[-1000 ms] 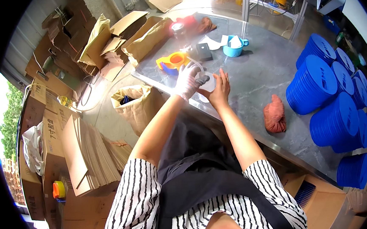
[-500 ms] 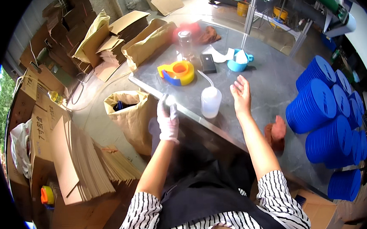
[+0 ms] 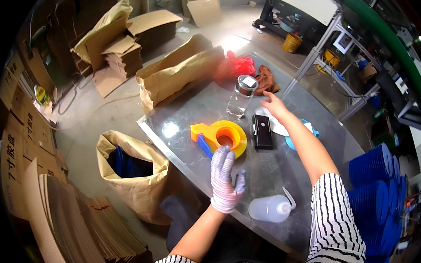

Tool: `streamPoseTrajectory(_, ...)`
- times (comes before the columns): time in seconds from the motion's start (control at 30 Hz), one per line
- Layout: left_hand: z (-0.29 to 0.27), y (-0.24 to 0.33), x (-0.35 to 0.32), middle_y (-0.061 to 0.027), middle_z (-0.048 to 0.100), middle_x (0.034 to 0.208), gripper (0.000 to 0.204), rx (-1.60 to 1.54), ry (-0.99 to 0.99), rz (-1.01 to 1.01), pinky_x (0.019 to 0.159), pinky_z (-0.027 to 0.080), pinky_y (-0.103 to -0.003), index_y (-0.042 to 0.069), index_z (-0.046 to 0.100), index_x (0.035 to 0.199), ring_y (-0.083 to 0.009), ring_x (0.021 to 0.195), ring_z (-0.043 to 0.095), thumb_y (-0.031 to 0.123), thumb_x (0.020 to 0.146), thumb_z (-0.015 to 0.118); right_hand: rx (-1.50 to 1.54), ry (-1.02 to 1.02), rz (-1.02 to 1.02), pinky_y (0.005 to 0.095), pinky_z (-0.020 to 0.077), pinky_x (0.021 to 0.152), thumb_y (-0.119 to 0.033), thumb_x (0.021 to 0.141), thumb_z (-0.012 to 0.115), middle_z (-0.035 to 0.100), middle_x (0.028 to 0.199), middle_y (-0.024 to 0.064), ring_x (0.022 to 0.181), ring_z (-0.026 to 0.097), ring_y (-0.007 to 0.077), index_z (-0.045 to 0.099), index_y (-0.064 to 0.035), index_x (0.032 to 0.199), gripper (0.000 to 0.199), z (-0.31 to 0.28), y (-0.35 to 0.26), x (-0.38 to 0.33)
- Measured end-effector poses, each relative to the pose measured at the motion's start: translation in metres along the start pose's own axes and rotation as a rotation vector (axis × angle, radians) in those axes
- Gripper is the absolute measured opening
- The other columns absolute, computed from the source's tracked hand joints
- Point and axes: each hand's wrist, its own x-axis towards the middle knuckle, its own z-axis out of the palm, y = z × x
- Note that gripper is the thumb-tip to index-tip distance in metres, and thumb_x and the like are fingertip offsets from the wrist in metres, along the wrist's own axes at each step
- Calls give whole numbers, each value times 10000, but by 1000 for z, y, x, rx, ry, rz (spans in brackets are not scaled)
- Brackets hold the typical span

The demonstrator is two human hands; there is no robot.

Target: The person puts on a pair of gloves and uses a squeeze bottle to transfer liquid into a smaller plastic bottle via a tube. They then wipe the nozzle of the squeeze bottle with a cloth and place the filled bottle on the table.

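Note:
My left hand (image 3: 224, 179), in a knitted work glove, hovers open over the metal table (image 3: 300, 159), just below a yellow tape dispenser (image 3: 220, 135). A white squeeze bottle (image 3: 270, 208) lies on its side to the right of that hand. My bare right hand (image 3: 274, 105) stretches far across the table with fingers spread. It is next to a clear glass jar (image 3: 240, 98) and above a black flat device (image 3: 262, 132). Neither hand holds anything.
A brown paper sack (image 3: 134, 175) with blue items stands left of the table. Stacked blue lids (image 3: 377, 178) sit at the right. A red bag (image 3: 234, 66) and brown cloth (image 3: 265, 80) lie at the far end. Cardboard (image 3: 56, 225) is piled at the left.
My right hand has left the squeeze bottle and reached forward toward the jar. The bottle now lies on its side. My left hand rose over the table near the tape dispenser.

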Motion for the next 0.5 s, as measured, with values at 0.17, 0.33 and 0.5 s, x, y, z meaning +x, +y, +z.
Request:
streamPoseTrajectory(0.17, 3, -10, 6, -206, 463, 1413, 631, 4, -17, -119, 1117, 335, -461, 41, 447, 1396, -388, 1337, 432, 10, 793, 632, -726, -240, -78, 487, 460, 961, -414, 897, 542, 611, 1236, 232, 1145, 578, 422, 427, -116, 1386, 585, 39, -4, 75)
streamPoseTrajectory(0.33, 8, -15, 11, -190, 475, 1414, 625, 0, -38, -175, 1122, 330, -456, 44, 455, 1389, -383, 1345, 425, 5, 792, 637, -611, -58, -390, 494, 466, 950, -315, 907, 493, 646, 1157, 206, 1069, 608, 411, 512, -105, 1278, 427, 36, 63, 118)
streamPoseTrajectory(0.5, 13, -11, 12, -196, 496, 1383, 603, 37, -28, -150, 1102, 355, -468, 35, 471, 1370, -410, 1309, 454, 49, 799, 664, 413, 236, -266, 372, 313, 1097, -364, 1015, 473, 414, 1484, 68, 1362, 377, 210, 402, -121, 1456, 508, -14, -34, 82)
